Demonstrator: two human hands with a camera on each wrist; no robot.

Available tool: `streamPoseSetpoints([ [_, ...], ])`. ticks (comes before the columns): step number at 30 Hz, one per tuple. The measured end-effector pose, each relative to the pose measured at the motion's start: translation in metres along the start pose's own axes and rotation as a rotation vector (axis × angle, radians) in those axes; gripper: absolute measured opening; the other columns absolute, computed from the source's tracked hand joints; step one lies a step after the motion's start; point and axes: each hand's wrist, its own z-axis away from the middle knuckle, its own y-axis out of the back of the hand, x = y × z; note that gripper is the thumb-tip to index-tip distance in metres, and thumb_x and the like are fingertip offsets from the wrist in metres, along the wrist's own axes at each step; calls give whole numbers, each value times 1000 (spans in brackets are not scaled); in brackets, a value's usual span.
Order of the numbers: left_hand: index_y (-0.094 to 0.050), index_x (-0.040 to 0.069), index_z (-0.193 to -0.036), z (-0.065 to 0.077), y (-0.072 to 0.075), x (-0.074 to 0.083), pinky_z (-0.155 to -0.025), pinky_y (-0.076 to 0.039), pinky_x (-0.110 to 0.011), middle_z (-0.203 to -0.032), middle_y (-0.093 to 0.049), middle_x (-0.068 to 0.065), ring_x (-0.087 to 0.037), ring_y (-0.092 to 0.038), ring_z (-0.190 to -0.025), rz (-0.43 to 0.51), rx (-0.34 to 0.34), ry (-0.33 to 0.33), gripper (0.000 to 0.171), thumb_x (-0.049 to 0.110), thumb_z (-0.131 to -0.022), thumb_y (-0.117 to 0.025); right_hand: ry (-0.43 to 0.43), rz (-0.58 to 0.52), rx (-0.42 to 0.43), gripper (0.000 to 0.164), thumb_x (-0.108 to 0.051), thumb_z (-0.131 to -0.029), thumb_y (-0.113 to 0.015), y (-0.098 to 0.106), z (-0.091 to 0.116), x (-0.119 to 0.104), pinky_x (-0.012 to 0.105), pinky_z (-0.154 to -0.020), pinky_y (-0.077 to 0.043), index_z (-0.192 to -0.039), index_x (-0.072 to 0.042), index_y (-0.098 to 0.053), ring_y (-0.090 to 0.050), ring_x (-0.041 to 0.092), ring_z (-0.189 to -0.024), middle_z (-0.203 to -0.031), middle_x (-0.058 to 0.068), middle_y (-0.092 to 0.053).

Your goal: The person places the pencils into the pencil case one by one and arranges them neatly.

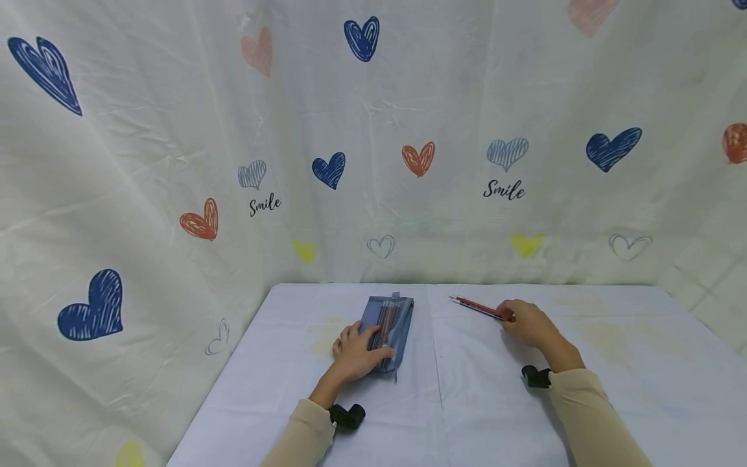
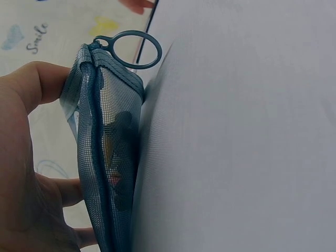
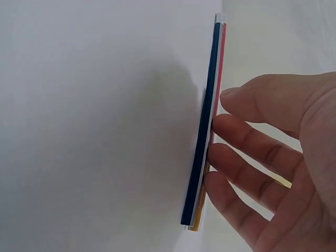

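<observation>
A blue pencil case (image 1: 403, 331) with a sheer mesh front lies on the white table, left of the middle. Several slim pencil-like items show through it. My left hand (image 1: 355, 357) rests on its upper face, thumb toward the right and the other fingers spread to the left. The left wrist view shows the case's zipper edge and ring-shaped pull (image 2: 137, 50). Farther right, my right hand (image 1: 530, 324) pinches a small bundle of pencils (image 3: 205, 121) between thumb and fingers. Dark blue and red barrels show, with pale tips (image 1: 453, 298) pointing to the far left.
A white cloth-covered table (image 1: 467, 402) spreads beneath both hands, with a crease down its middle. Behind it hangs a pale curtain (image 1: 443, 97) printed with hearts and "Smile". Black devices (image 1: 348, 416) are worn at the wrists, beside beige sleeves.
</observation>
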Motion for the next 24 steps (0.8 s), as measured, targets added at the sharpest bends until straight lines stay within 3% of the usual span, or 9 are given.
streamPoseSetpoints([
  [16, -53, 22, -149, -2, -4, -3, -114, -10, -70, -166, -24, -20, -45, -17, -152, 8, 9, 13, 73, 57, -86, -66, -19, 62, -29, 26, -1, -86, -65, 3, 4, 5, 52, -83, -50, -112, 2, -69, -58, 31, -90, -99, 17, -64],
  [24, -54, 18, -148, 0, -1, 1, -112, -11, -71, -165, -26, -22, -45, -18, -151, 17, 10, -1, 73, 54, -86, -66, -23, 49, -44, 19, -1, -88, -64, 0, 6, 2, 40, -71, -47, -105, -5, -68, -55, 26, -81, -91, 12, -62],
])
